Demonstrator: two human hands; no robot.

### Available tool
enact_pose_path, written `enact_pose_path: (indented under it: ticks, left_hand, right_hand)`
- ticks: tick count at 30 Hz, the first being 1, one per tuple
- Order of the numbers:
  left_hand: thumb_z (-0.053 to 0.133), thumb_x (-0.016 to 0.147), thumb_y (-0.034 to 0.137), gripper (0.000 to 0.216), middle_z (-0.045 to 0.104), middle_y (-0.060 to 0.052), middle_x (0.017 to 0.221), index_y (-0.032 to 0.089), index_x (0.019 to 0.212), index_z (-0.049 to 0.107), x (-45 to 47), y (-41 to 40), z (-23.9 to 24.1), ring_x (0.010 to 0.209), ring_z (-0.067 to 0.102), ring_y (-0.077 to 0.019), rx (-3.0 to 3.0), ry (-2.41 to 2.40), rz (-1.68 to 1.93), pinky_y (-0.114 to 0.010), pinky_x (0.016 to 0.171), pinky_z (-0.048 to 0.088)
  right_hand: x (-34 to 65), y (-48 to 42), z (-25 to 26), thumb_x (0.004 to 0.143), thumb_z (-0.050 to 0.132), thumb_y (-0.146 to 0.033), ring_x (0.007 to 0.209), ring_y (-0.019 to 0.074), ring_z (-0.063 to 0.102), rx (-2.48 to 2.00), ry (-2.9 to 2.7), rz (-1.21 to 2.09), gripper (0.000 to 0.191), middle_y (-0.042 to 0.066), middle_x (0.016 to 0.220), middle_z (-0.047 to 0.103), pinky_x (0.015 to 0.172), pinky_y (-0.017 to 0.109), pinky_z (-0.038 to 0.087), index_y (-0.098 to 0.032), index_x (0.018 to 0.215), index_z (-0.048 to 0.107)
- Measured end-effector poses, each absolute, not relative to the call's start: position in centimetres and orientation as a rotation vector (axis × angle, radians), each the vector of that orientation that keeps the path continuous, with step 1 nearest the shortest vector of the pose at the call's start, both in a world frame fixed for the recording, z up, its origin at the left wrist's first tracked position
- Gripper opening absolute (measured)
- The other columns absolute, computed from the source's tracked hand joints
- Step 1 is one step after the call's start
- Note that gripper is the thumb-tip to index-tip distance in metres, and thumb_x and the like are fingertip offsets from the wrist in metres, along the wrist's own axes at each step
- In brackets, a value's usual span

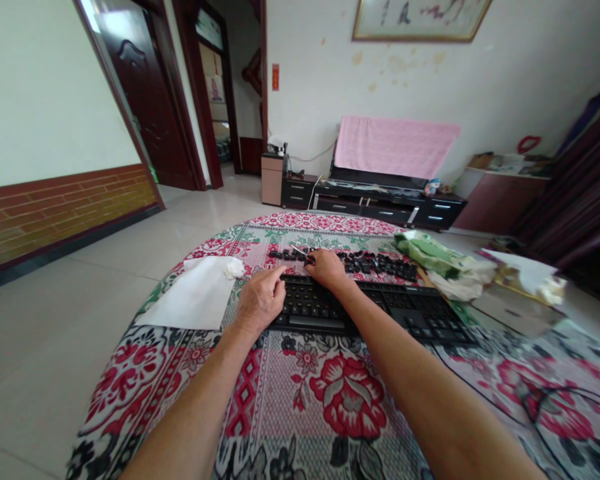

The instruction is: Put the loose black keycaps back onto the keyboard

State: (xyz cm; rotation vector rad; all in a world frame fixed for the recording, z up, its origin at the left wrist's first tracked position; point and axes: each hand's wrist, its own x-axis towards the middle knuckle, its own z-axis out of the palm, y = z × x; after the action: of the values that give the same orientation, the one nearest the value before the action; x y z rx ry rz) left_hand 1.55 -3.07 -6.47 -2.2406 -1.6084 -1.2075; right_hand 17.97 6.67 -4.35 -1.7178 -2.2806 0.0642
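A black keyboard [310, 310] lies across the flowered tablecloth, with many of its keycaps off. My left hand [260, 298] rests at the keyboard's left end. Its index finger reaches forward and the thumb stands a little apart, with nothing visible between them. My right hand [329, 269] is over the keyboard's back edge, fingers closed on a thin metal tool [299, 250] whose tip points left; its exact kind is too small to make out. Loose black keycaps [375, 263] lie in a long heap behind the keyboard, close to my right fingers.
A white sheet [193, 297] with a crumpled tissue [234, 268] lies left of the keyboard. Green cloth [425, 252] and a box-like container [517, 308] stand to the right. A black cable [537, 407] loops over the tablecloth [300, 427] at right.
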Motion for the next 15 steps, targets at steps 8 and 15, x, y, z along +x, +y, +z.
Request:
enact_pose_path:
  ticks: [8, 15]
  left_hand:
    - [0.049, 0.079, 0.013, 0.030, 0.070, -0.006, 0.087, 0.016, 0.105, 0.063, 1.6, -3.0, -6.5, 0.078, 0.064, -0.0162, -2.192, -1.649, -1.307, -0.028, 0.076, 0.050]
    - [0.048, 0.080, 0.018, 0.028, 0.071, -0.004, 0.093, 0.019, 0.101, 0.067, 0.7, -3.1, -5.7, 0.082, 0.066, -0.0162, -2.063, -1.866, -1.367, -0.027, 0.080, 0.050]
  right_hand:
    - [18.2, 6.2, -3.9, 0.073, 0.055, -0.027, 0.083, 0.0223, 0.062, -1.748, -2.199, 0.074, 0.025, 0.010, 0.087, 0.068, 0.072, 0.028, 0.043, -0.017, 0.093, 0.067]
    - [19.0, 3.8, -1.8, 0.087, 0.028, -0.029, 0.067, 0.0160, 0.055, -1.454, -1.813, 0.218, 0.040, 0.005, 0.066, 0.060, 0.064, 0.025, 0.038, -0.015, 0.074, 0.063]
